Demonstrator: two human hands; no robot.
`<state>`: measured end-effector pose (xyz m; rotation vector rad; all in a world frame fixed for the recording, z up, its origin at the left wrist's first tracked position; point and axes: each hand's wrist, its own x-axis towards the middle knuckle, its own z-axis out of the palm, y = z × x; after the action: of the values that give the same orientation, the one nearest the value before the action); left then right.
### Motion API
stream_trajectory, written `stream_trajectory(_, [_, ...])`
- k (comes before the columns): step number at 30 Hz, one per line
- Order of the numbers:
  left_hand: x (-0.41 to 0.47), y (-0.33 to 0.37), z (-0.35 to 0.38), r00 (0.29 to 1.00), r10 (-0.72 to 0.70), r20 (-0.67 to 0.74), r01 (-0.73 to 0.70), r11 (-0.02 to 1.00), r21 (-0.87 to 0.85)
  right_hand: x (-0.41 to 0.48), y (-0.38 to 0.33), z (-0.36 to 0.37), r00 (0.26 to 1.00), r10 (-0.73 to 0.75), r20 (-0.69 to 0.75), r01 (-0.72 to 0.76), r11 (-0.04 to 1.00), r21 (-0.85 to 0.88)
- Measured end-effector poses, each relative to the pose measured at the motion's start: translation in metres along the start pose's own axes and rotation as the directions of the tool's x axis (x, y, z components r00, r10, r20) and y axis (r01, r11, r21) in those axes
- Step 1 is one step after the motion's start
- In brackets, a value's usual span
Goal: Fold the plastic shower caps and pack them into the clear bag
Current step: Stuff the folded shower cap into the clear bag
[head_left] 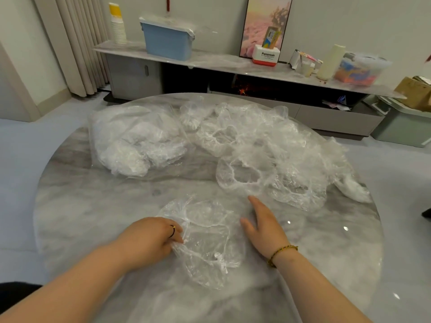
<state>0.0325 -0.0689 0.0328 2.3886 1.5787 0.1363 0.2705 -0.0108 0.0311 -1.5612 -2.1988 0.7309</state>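
**Head view: one cap spread flat between my hands**

My left hand (149, 238) pinches the left rim of a clear plastic shower cap (210, 249), fingers curled round its gathered edge. My right hand (265, 227) lies open, fingers straight, palm down on the marble table (93, 217) just beside the cap's right edge; whether it touches the plastic I cannot tell. The cap lies spread out on the table right in front of me. Farther back on the left sits the clear bag (137, 141), stuffed with white plastic. To its right, a loose pile of shower caps (268, 150) sprawls across the far side.
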Motion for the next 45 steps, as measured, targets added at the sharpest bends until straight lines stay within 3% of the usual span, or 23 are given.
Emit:
stream_trajectory(3, [0.005,-0.002,-0.004,0.992,-0.087,0.089,0.091,0.995,-0.039,0.004,0.009,0.000,0.990,0.116,-0.074,-0.117,0.993,-0.010])
stream_trajectory(5, [0.006,-0.004,-0.003,0.991,-0.086,0.104,0.095,0.992,-0.082,0.005,0.009,0.001,0.989,0.095,-0.113,-0.106,0.989,-0.101])
stream_trajectory(7, [0.005,-0.008,-0.001,0.990,-0.108,0.091,0.123,0.975,-0.183,0.000,-0.002,-0.003,0.996,-0.008,-0.086,-0.003,0.992,-0.125])
stream_trajectory(9, [0.003,-0.011,-0.002,0.988,-0.145,0.053,0.154,0.934,-0.322,-0.007,-0.016,-0.006,0.979,-0.195,0.059,0.200,0.975,-0.093])
stream_trajectory(11, [0.004,-0.014,-0.003,0.976,-0.214,0.028,0.204,0.874,-0.441,-0.017,-0.028,-0.005,0.908,-0.325,0.264,0.357,0.930,-0.082])
stream_trajectory(13, [0.006,-0.013,-0.006,0.960,-0.279,-0.012,0.228,0.808,-0.543,-0.027,-0.036,-0.004,0.831,-0.276,0.482,0.385,0.912,-0.142])
stream_trajectory(16, [0.009,-0.012,-0.007,0.949,-0.315,-0.024,0.232,0.749,-0.621,-0.033,-0.035,0.005,0.812,-0.204,0.546,0.401,0.876,-0.268])
stream_trajectory(18, [0.010,-0.013,-0.006,0.958,-0.288,0.012,0.244,0.789,-0.564,-0.028,-0.029,0.016,0.840,-0.224,0.494,0.406,0.863,-0.300])
stream_trajectory(21, [0.006,-0.013,-0.011,0.974,-0.195,0.118,0.220,0.939,-0.265,-0.021,-0.029,0.021,0.882,-0.292,0.369,0.404,0.873,-0.274])
stream_trajectory(23, [0.004,-0.015,-0.013,0.983,-0.157,0.098,0.169,0.977,-0.128,-0.017,-0.027,0.019,0.900,-0.343,0.269,0.414,0.865,-0.283])
stream_trajectory(26, [0.001,-0.011,-0.012,0.991,-0.122,0.057,0.120,0.992,0.038,-0.015,-0.028,0.016,0.911,-0.326,0.253,0.394,0.870,-0.297])
stream_trajectory(31, [-0.001,0.011,-0.002,0.984,0.108,-0.141,-0.101,0.994,0.051,-0.017,-0.024,0.012,0.951,-0.269,0.153,0.297,0.932,-0.209])
stream_trajectory(32, [0.000,0.013,0.002,0.980,0.112,-0.166,-0.106,0.993,0.042,-0.017,-0.024,0.011,0.954,-0.258,0.151,0.283,0.941,-0.184])
stream_trajectory(34, [0.003,0.022,0.001,0.989,-0.054,-0.138,0.039,0.993,-0.111,-0.015,-0.025,0.006,0.957,-0.212,0.198,0.243,0.959,-0.146])
stream_trajectory(36, [0.004,0.021,-0.001,0.956,-0.289,-0.044,0.252,0.891,-0.377,-0.014,-0.026,0.001,0.946,-0.137,0.295,0.151,0.988,-0.027])
stream_trajectory(38, [0.005,0.013,-0.003,0.922,-0.377,0.084,0.334,0.666,-0.667,-0.012,-0.024,-0.004,0.911,-0.076,0.405,0.068,0.997,0.033])
stream_trajectory(41, [0.005,0.007,-0.011,0.866,-0.481,0.136,0.394,0.490,-0.777,-0.012,-0.022,-0.008,0.881,-0.069,0.468,0.076,0.997,0.005])
stream_trajectory(43, [0.006,0.006,-0.012,0.839,-0.523,0.153,0.400,0.400,-0.825,-0.011,-0.022,-0.008,0.926,-0.084,0.368,0.070,0.996,0.053])
stream_trajectory(45, [0.006,0.007,-0.013,0.837,-0.514,0.185,0.390,0.324,-0.862,-0.009,-0.021,-0.008,0.957,-0.025,0.288,-0.035,0.979,0.201])
